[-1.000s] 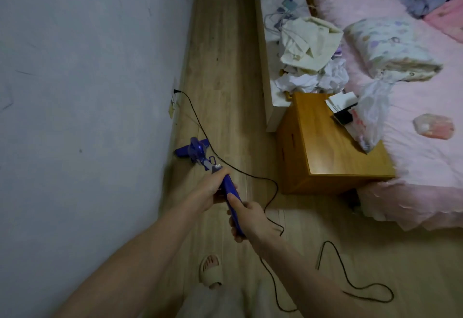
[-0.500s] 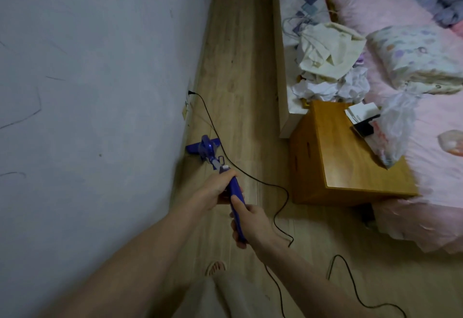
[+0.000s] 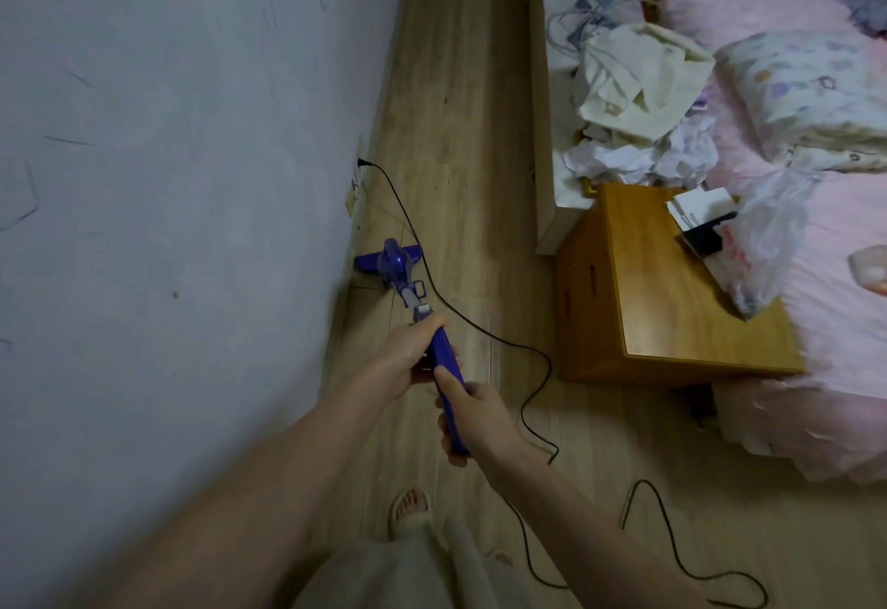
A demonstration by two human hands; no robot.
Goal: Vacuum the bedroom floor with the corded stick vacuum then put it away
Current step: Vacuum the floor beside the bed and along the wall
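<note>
Wood floor running between grey wall and bed. Purple stick vacuum down by the floor's wall edge, head touching the skirting. Black cord plugged into the wall, looping over the boards. Left hand and right hand both gripping the handle, fingers wrapped tight around it.

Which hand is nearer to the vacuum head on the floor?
The left hand. It grips the purple handle higher along the stick, closer to the vacuum head by the wall. The right hand grips the handle's rear end, farther from it.
</note>
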